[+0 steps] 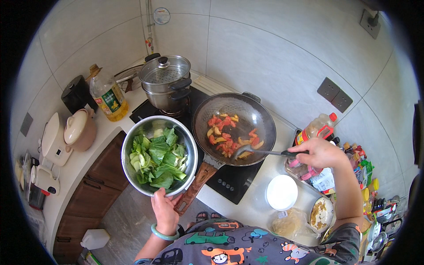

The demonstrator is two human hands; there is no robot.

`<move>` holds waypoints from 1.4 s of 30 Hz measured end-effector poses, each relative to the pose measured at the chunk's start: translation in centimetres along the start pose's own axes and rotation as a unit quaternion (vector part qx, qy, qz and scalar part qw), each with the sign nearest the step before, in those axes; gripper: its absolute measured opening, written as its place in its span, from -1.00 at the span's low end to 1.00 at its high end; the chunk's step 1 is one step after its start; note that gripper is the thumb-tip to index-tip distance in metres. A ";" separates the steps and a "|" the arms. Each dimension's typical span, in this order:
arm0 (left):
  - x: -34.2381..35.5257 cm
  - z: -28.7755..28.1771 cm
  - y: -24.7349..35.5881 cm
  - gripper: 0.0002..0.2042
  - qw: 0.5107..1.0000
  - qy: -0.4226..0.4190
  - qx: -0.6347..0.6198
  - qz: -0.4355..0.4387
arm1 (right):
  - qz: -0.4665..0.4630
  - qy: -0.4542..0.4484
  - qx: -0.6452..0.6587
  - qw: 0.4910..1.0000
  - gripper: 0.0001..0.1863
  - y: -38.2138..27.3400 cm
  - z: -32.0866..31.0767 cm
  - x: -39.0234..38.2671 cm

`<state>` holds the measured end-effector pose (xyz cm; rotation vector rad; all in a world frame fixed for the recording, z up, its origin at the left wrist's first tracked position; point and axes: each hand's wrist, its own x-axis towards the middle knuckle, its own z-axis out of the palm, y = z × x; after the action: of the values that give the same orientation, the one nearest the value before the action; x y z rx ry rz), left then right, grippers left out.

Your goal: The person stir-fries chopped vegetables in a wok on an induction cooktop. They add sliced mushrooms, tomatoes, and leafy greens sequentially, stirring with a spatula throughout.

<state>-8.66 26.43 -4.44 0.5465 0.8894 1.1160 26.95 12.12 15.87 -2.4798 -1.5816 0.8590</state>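
Observation:
My left hand (164, 211) grips the near rim of a metal bowl (125, 170), thumb over the edge. Chopped leafy greens (161, 155) fill the bowl, which is held up left of a dark wok (236, 100), beside its wooden handle (198, 187). My right hand (319, 153) is closed around the black handle of a spatula (270, 153). Its grey head rests in the wok's near right part, among red tomato-like pieces (225, 143) and yellowish slices. The palm side of the right hand is hidden.
Behind the bowl stands a lidded steamer pot (164, 81) on the cooktop (229, 183). An oil bottle (110, 97) and a lidded casserole (81, 132) are on the left counter. At right are a white round container (282, 192), a plate (327, 207) with food bits, and crowded bottles.

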 end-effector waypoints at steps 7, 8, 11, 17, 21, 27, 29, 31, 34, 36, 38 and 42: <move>0.2 -0.1 -0.2 -0.64 1.000 -0.007 0.012 0.004 | -0.041 0.217 0.085 0.972 -0.56 4.3 6.7 9.7; 0.2 -0.1 -0.1 -0.64 1.000 -0.010 0.008 0.005 | 0.028 0.204 0.179 0.962 -0.55 3.4 6.8 10.8; 0.3 -0.3 -0.3 -0.66 1.000 -0.007 0.007 0.008 | 0.086 0.160 0.337 0.924 -0.52 1.0 7.5 13.4; 0.7 -0.6 0.4 -0.69 0.999 -0.040 -0.005 -0.024 | -0.120 0.140 0.040 0.982 -0.56 -0.9 7.9 10.5; 1.0 -1.4 0.6 -0.69 0.997 -0.058 -0.029 -0.041 | -0.079 0.105 -0.129 0.983 -0.62 -3.2 3.6 2.6; 1.2 -1.5 1.0 -0.71 0.997 -0.070 -0.014 -0.043 | -0.008 0.114 -0.085 0.990 -0.65 -1.3 0.2 -3.6; 1.6 -1.8 0.6 -0.65 0.996 -0.088 0.020 -0.024 | -0.037 0.113 -0.100 0.988 -0.65 0.1 1.1 -3.1; 2.2 -2.3 0.3 -0.62 0.994 -0.100 0.042 -0.013 | -0.022 0.107 -0.105 0.988 -0.65 -0.6 2.9 -1.2; 2.5 -1.9 0.6 -0.62 0.992 -0.114 0.051 -0.011 | 0.000 0.228 -0.024 0.973 -0.63 -0.6 6.2 3.1; 2.2 -1.2 1.3 -0.62 0.992 -0.114 0.055 -0.004 | 0.009 0.286 0.008 0.958 -0.63 -1.2 7.8 5.6; 2.8 -0.6 1.6 -0.63 0.989 -0.126 0.081 -0.019 | 0.027 0.328 0.053 0.943 -0.62 -1.4 10.1 7.6; 4.6 2.9 4.1 -0.64 0.974 -0.159 0.154 -0.053 | -0.076 0.367 0.031 0.926 -0.61 1.1 14.0 8.3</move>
<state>-7.69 32.35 -1.19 0.8969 0.8031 0.7673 23.53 15.48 0.26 -2.1843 -1.3907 -0.0657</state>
